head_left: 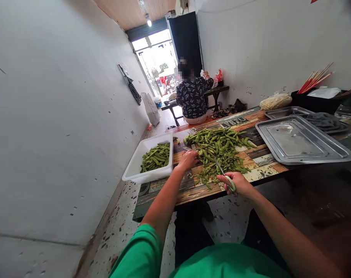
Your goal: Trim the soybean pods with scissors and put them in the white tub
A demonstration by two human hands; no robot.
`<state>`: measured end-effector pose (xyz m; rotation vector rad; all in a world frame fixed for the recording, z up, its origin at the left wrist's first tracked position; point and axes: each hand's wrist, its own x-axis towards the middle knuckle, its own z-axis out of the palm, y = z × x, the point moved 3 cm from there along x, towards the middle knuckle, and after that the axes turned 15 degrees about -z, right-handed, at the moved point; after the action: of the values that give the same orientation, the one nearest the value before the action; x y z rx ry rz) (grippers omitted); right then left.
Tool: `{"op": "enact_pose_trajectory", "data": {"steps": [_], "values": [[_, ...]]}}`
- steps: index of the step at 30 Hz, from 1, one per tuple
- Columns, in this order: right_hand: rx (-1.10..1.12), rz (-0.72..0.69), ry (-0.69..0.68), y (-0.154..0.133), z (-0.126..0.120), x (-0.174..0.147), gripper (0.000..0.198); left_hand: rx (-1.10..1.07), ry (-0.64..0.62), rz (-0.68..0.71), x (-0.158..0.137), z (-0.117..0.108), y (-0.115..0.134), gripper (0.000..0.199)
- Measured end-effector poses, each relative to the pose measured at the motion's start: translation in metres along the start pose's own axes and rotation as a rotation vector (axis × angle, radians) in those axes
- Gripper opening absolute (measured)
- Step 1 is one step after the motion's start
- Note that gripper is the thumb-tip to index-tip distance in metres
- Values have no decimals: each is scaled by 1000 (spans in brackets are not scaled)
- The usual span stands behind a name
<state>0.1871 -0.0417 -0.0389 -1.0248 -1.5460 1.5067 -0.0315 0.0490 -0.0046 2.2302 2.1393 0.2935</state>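
Note:
A heap of green edamame pods (218,144) is spread over the wood-patterned table (188,197). At the heap's left edge is my left hand (189,160), its fingers curled together by the pods; what they hold, if anything, is too small to tell. My right hand (236,183) grips scissors (231,184) by their light green handles. The metal blades point up and left over the near part of the heap, among loose pods and trimmings. Left of my left hand stands a white plastic tub (134,164) partly filled with edamame pods (156,157).
Metal trays (302,141) lie at the table's right, one holding a dark grey heap (323,120). Behind them are a bagged pale bundle (275,101) and a dark box (314,101) with red-ended sticks. A person (194,96) sits with their back to me at another table.

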Motion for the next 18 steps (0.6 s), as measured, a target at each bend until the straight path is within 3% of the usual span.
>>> {"op": "enact_pose_trajectory", "data": {"steps": [4,7,12,18], "values": [[45,11,-13,2,3,3,46,-168,-10,-40,-6,-7,0,24],[54,5,-10,-3,4,3,46,-479,-26,-139,-15,-10,-2,21],[44,17,-29,-12,6,1,45,-1141,-276,-291,-35,-5,11,30],[43,-35,-35,-22,6,-1,48,-1328,-410,-372,-46,-3,33,35]]}}
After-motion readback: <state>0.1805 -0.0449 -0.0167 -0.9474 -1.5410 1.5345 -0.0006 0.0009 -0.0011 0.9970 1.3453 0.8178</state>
